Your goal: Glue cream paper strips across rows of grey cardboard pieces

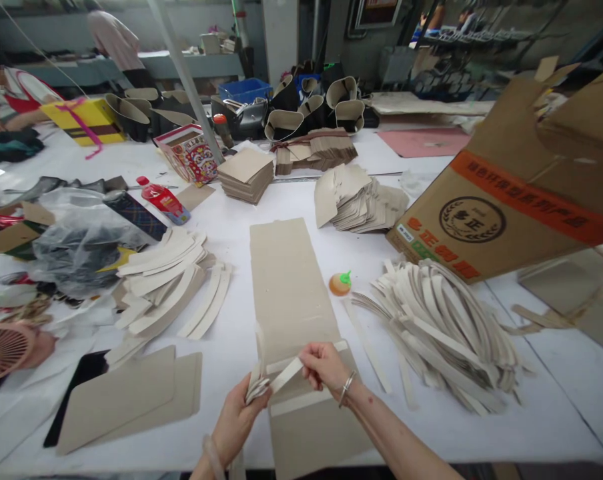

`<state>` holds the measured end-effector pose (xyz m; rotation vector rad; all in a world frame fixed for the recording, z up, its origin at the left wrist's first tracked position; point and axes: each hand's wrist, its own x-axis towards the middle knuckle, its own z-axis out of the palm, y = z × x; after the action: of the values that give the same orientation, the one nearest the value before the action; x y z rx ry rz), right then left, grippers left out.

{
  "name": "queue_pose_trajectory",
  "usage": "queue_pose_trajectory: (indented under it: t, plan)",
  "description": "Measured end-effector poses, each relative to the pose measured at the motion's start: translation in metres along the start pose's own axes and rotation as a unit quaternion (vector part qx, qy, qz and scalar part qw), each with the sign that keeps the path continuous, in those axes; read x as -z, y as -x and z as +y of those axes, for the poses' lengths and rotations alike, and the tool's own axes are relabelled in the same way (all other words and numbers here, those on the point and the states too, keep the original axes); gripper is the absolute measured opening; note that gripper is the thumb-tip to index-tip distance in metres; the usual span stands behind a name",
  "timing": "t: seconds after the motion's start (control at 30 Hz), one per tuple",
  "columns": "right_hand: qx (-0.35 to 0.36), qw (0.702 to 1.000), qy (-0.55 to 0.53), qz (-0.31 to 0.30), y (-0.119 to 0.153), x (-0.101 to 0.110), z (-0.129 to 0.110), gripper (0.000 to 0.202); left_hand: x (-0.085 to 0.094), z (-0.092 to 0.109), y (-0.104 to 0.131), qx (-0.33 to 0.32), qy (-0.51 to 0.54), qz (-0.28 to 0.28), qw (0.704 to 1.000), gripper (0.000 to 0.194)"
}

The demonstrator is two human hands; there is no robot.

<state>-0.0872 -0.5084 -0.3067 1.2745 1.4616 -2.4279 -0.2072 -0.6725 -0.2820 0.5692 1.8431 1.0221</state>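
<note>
My left hand (237,415) is closed around a small bundle of pale strips (257,385). One pale strip (287,375) stretches from that bundle to my right hand (325,367), which pinches its far end between thumb and fingers. Both hands are just above long beige board pieces (291,287) that overlap on the white table. A pale band (306,402) lies across the nearest board, below my hands. Right of the boards sits a small round orange container with a green tip (340,283), and beyond it a large heap of pale strips (446,327).
Curved pale pieces (166,273) and flat beige panels (126,400) lie left. A pink fan (11,352) stands at the left edge. Farther back are stacked boards (246,175), a red bottle (162,199) and a big carton (481,200). Two people work at the far left.
</note>
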Motion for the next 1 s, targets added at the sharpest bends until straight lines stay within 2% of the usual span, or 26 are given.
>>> queue_pose_trajectory:
  t: [0.17, 0.37, 0.47, 0.53, 0.6, 0.67, 0.73, 0.8, 0.83, 0.9, 0.93, 1.0]
  plan:
    - [0.006, 0.997, -0.078, 0.002, 0.008, 0.027, 0.002, 0.041, 0.023, -0.004, 0.0, 0.059, 0.0, -0.026, 0.998, 0.035]
    - [0.011, 0.993, -0.117, -0.013, 0.017, 0.042, 0.008, 0.04, 0.027, -0.012, 0.002, 0.105, 0.028, -0.06, 0.992, 0.039]
    - [0.028, 0.995, -0.088, -0.039, 0.025, 0.044, 0.0, 0.034, 0.033, -0.013, 0.001, 0.102, -0.005, -0.025, 0.994, 0.039]
    - [0.026, 0.992, -0.081, -0.093, 0.031, 0.041, -0.01, 0.03, 0.037, -0.004, 0.001, 0.095, -0.028, 0.017, 0.995, 0.04]
    - [0.018, 0.985, -0.085, -0.15, 0.035, 0.032, -0.018, 0.028, 0.035, 0.014, 0.005, 0.094, -0.039, 0.031, 0.994, 0.043]
    - [0.009, 0.977, -0.093, -0.192, 0.038, 0.019, -0.024, 0.029, 0.025, 0.037, 0.009, 0.091, -0.025, -0.004, 0.995, 0.044]
    - [0.003, 0.97, -0.098, -0.221, 0.038, 0.003, -0.027, 0.03, 0.009, 0.058, 0.015, 0.064, 0.028, -0.075, 0.995, 0.042]
    - [0.021, 0.971, -0.099, -0.216, 0.038, -0.011, -0.026, 0.031, -0.006, 0.072, 0.019, 0.035, 0.092, -0.121, 0.988, 0.039]
    - [0.041, 0.974, -0.106, -0.194, 0.039, -0.017, -0.025, 0.032, -0.013, 0.075, 0.021, 0.034, 0.112, -0.114, 0.987, 0.037]
    - [0.081, 0.976, -0.135, -0.15, 0.042, -0.026, -0.019, 0.037, -0.02, 0.075, 0.023, 0.063, 0.121, -0.047, 0.99, 0.036]
    - [0.088, 0.974, -0.146, -0.146, 0.045, -0.03, -0.016, 0.042, -0.021, 0.072, 0.023, 0.086, 0.124, -0.002, 0.989, 0.038]
    - [0.062, 0.97, -0.138, -0.189, 0.051, -0.035, -0.006, 0.047, -0.02, 0.064, 0.022, 0.115, 0.15, 0.072, 0.979, 0.044]
